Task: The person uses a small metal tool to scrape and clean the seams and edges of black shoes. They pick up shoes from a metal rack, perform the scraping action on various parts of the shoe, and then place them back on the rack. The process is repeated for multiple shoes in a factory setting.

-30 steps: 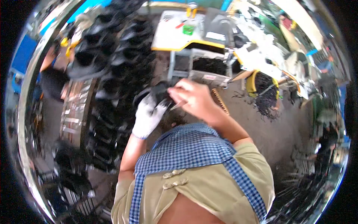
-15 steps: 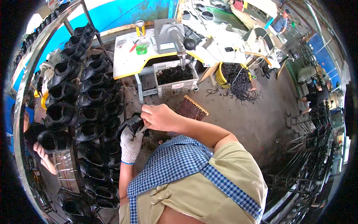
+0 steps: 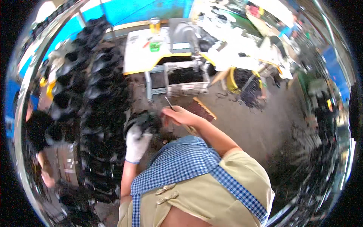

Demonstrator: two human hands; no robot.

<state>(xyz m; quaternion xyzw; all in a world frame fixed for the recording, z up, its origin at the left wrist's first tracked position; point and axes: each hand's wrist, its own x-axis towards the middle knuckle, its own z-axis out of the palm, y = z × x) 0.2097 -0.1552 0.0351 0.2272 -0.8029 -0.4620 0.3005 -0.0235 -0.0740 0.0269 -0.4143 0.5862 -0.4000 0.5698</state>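
Note:
My left hand [image 3: 137, 145], in a white knit glove, is closed around a black shoe [image 3: 146, 120] in front of my apron. Just right of the shoe is my bare right hand [image 3: 179, 115], its fingers bent around a slim tool [image 3: 169, 103]. The tool's thin dark shaft sticks up past the fingers, and a tan part shows below the wrist. The right hand appears apart from the shoe. Motion blur hides the shoe's details.
Rows of black shoes [image 3: 104, 109] fill the rack on my left, with a co-worker's arm [image 3: 46, 170] beyond. Ahead stands a white worktable [image 3: 141, 56] with a grey machine [image 3: 184, 36] and a crate [image 3: 187, 89] below. A brown slatted mat [image 3: 202, 108] lies on the floor by a yellow basket [image 3: 231, 80].
My right hand has come away from the shoe to the right, and the tool's shaft now shows. The shoe has turned in my left hand. The whole view has shifted slightly.

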